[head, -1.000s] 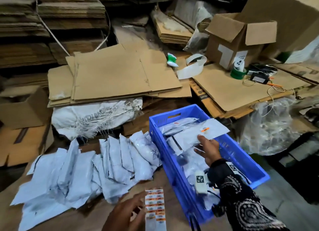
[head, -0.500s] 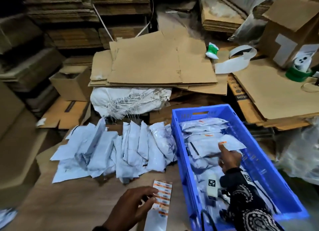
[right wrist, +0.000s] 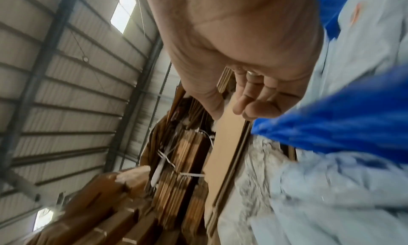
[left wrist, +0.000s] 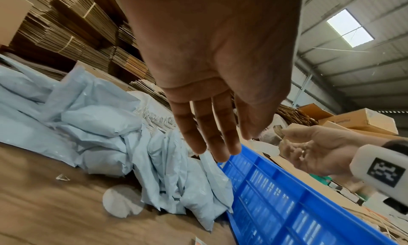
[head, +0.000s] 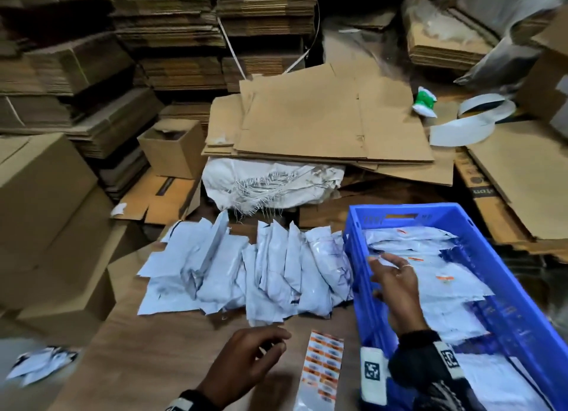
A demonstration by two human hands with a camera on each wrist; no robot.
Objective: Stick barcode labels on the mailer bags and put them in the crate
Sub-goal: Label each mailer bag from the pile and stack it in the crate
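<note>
Both grips slack, holding nothing: right hand (head: pixel 396 283) over crate (head: pixel 510 291), left hand (head: pixel 246 358) beside label sheet (head: pixel 321 370). Risk: I grab overlapping mailer bags (head: pixel 246 272), dragging neighbours off table (head: pixel 129 364).

Both hands (head: pixel 246 357) (head: pixel 396 283) empty, fingers (left wrist: pixel 205 126) loose

Head view dim overall, esp. the stacked brown flattened cardboard sheets (head: pixel 172 32) along the top edge; corners darken and lines bow, wide-angle distortion. Soft motion blur throughout. Light comes from the translucent roof skylight panel (left wrist: pixel 350 28), bright, nearly blown out in left wrist view. Blue plastic crate (head: pixel 519 291) looks oversaturated, slight glow at its rim. Right wrist view heavily smeared: crate and pale mailer bags (right wrist: pixel 344 196) streaked. Close palms fill both wrist views, soft-focused, shaded.
</note>
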